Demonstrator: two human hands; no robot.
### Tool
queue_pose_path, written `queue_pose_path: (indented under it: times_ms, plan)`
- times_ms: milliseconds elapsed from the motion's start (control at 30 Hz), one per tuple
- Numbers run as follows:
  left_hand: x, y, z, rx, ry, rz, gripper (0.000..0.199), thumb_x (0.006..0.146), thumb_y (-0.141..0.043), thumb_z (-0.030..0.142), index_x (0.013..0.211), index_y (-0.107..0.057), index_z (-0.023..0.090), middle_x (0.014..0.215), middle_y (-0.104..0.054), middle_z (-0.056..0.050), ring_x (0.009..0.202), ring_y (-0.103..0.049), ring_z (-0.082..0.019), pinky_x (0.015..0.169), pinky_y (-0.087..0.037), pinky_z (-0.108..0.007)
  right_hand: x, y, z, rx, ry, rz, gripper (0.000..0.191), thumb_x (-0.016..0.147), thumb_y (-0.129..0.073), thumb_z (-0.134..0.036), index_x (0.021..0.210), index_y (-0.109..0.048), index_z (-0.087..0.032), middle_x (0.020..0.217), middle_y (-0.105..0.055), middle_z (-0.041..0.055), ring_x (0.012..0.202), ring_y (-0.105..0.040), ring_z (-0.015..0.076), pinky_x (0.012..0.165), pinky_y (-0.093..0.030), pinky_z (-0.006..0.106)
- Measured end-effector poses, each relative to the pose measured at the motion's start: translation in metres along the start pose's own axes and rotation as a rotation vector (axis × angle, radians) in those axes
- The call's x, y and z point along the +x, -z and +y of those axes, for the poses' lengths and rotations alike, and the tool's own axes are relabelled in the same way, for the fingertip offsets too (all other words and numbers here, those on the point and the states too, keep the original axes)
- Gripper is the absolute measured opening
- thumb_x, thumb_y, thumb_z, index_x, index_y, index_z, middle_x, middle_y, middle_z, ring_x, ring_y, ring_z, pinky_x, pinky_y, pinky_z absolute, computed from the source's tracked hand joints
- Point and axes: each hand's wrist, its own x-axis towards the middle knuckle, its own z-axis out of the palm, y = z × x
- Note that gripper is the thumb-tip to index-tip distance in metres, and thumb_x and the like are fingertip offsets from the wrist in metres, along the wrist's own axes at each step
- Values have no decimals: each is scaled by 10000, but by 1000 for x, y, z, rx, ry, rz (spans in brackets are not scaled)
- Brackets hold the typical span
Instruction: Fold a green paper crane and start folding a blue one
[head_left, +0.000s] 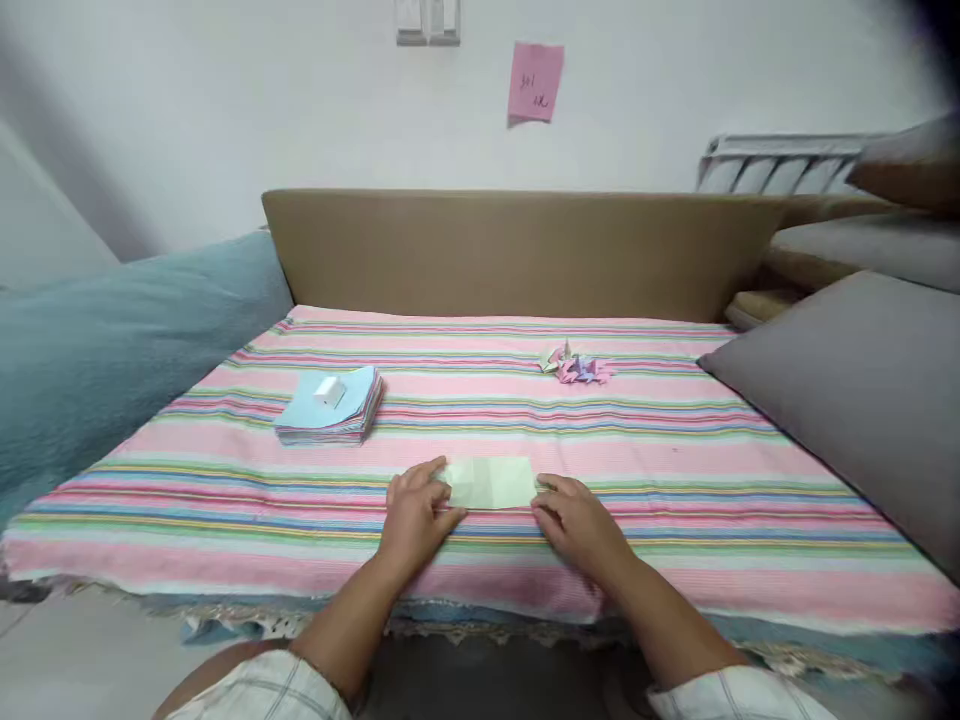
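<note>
A pale green paper point(501, 483), folded into a wide rectangle with a crease near its middle, lies on the striped cloth point(480, 580). At its left end is my left hand point(417, 512), the fingertips and thumb pinching the edge. The right end is held by my right hand point(577, 520), its fingers and thumb closed on the corner area. Both hands rest low over the cloth.
Back left, a stack of coloured paper point(330, 425) carries a small white block point(329, 391). Several small folded paper pieces point(581, 368) sit back right. A blue cushion point(150, 340) borders the left, grey cushions point(847, 390) the right, a brown backboard point(495, 255) the rear.
</note>
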Motion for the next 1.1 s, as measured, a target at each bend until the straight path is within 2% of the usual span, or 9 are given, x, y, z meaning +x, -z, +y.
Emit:
queue_pose_path:
  times_ms: [133,267,367,500,667,800,867,967,1100]
  plan:
    - [-5,0,5,25,-127,56,178,706,-667,241,590,-540,195,1123,-655,-6,1159,-480,-295,1002,-151,-647,1,-3,2,9,42,97,181,847,-483,-242,897,-653,-209,1167,-566,108,1091,-505,258,887,-434,417]
    - [-9,3,9,31,-291,181,111,686,-632,156,641,-547,211,951,-702,31,1090,-530,-261,1036,-32,-634,2,-2,1,24,85,240,98,820,-520,-229,885,-587,-199,1021,-577,94,998,-524,240,842,-455,387]
    - [-11,3,12,75,-368,250,114,682,-603,114,675,-546,213,847,-697,44,1013,-564,-232,1052,-8,-616,2,-2,-2,27,121,344,99,824,-520,-235,914,-533,-199,968,-565,85,941,-529,232,799,-467,379]
    - [-15,-4,16,190,-455,239,96,732,-546,114,686,-538,198,732,-650,29,834,-583,-177,1066,-80,-590,0,-6,-8,-17,252,443,230,835,-505,-213,1063,-506,-182,1043,-543,106,1016,-496,243,859,-444,403]
    - [-19,-14,22,225,-571,203,139,780,-502,136,655,-527,192,673,-601,18,684,-533,-138,1015,-293,-472,0,-12,-11,-127,252,307,360,760,-467,-48,1037,-609,-229,1077,-547,78,912,-508,213,768,-464,343]
    - [-20,-15,23,184,-593,69,101,772,-508,149,704,-570,192,726,-617,-20,698,-523,-164,763,-447,-334,0,-17,-6,-145,184,206,363,736,-476,-13,946,-664,-242,1032,-592,60,910,-526,208,744,-469,309]
    - [-20,-10,20,136,-565,-14,124,747,-531,155,832,-608,202,886,-651,-40,790,-540,-191,769,-444,-352,0,-18,-2,-145,163,186,363,747,-473,-15,946,-672,-244,1042,-604,58,925,-537,207,758,-474,310]
    - [-19,0,12,82,-507,-91,353,698,-560,139,1028,-599,257,1136,-615,-31,990,-523,-228,995,-294,-495,1,-20,1,-148,140,169,350,779,-464,-43,967,-678,-245,1089,-608,64,956,-550,214,765,-483,319]
    - [-14,10,-3,81,-416,-157,466,679,-578,139,1117,-577,297,1201,-591,-24,1098,-489,-242,1061,-121,-565,1,-21,3,-128,121,146,368,792,-440,-46,984,-681,-248,1130,-604,69,1003,-555,217,797,-487,333]
